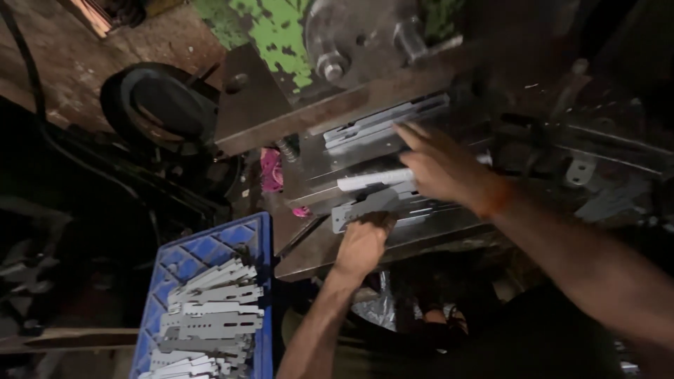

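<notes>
While under the press: fingers could be crushed
Left hand: closed on a metal strip at 6 o'clock
Right hand: spread wide over strips at 3 o'clock

- crate: blue, grid-pattern wall
- metal strips: grey, punched holes
- machine body: green, chipped paint
- rag: pink
- wheel: black

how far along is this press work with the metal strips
Done: a heap of punched strips fills the blue crate. In hand: the left hand grips a strip on the press bed; the right hand reaches over more strips. Left: those strips, apparently.
</notes>
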